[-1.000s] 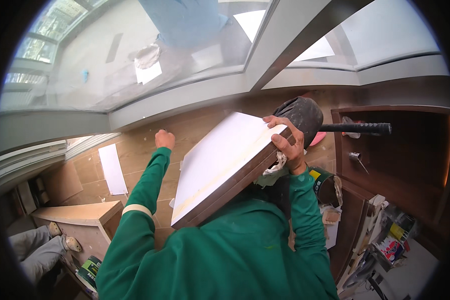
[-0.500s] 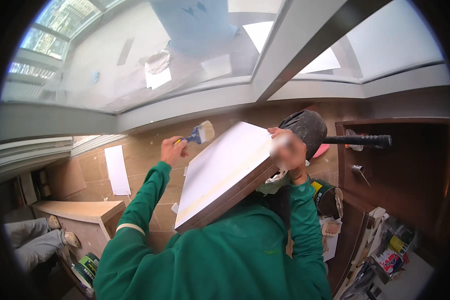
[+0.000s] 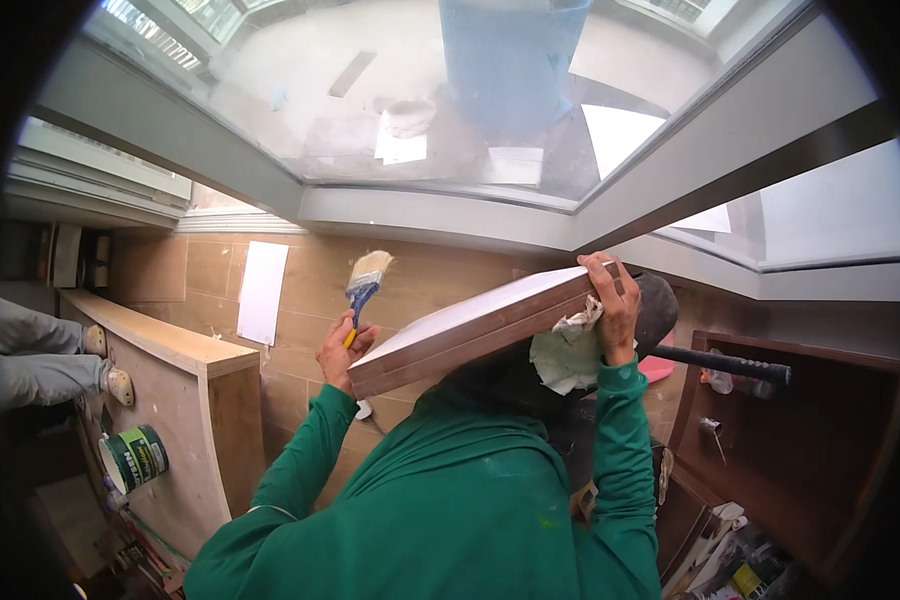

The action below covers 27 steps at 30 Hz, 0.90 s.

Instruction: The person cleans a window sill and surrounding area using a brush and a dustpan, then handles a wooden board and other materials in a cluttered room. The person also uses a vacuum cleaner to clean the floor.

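My left hand [image 3: 342,352] is closed on the yellow-tipped blue handle of a paintbrush [image 3: 372,272], its pale bristles pointing up. That hand is right by the near-left corner of a thick board [image 3: 480,335], brown on its edges and white on its face; whether it also grips the board I cannot tell. My right hand [image 3: 615,308] grips the board's right end, fingers over the top edge. The board is tilted, so its white face shows only as a narrow strip. A crumpled whitish-green cloth or paper [image 3: 567,352] hangs beside my right hand, against the board's edge.
A white sheet [image 3: 263,292] lies on the wood-look floor. At left are a wooden panel [image 3: 185,400], a green paint can [image 3: 135,457] and another person's legs [image 3: 45,350]. A dark-brown cabinet box [image 3: 800,430] stands right, a black-handled bar [image 3: 730,362] beside it. Glass panes [image 3: 370,80] rise ahead.
The board has tilted, turning its white face away and showing more brown edge. My left hand has come down to its left corner, the brush now upright. The view has shifted too.
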### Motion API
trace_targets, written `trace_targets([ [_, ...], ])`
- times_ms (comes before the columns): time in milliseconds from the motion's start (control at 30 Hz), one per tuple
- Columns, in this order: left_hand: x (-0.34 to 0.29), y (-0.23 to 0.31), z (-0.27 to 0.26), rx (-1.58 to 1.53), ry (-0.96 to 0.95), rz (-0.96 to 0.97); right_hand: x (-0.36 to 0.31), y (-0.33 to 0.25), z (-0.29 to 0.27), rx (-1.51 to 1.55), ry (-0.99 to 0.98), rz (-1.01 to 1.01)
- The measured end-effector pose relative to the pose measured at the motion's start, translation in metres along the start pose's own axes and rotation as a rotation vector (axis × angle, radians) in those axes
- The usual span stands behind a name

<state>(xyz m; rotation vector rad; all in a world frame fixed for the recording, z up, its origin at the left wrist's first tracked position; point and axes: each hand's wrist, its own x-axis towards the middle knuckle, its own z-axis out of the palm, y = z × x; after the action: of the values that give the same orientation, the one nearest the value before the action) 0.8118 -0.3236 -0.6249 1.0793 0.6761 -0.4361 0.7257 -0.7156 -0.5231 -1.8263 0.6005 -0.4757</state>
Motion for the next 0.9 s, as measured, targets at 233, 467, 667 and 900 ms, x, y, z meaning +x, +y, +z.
trace_targets([
  [233,0.006,0.016,0.049,0.011,-0.128,0.002,0.006,-0.023,0.012,-0.15,0.05,0.049],
  [467,0.021,0.058,0.037,0.116,-0.117,0.026,0.009,-0.048,0.038,-0.247,0.114,0.162],
  [667,0.013,0.1,0.03,0.211,-0.137,0.215,0.022,-0.073,0.056,-0.207,0.078,0.151],
  [900,0.054,0.149,0.051,0.117,-0.177,0.213,0.032,-0.068,0.068,0.019,0.149,0.192],
])
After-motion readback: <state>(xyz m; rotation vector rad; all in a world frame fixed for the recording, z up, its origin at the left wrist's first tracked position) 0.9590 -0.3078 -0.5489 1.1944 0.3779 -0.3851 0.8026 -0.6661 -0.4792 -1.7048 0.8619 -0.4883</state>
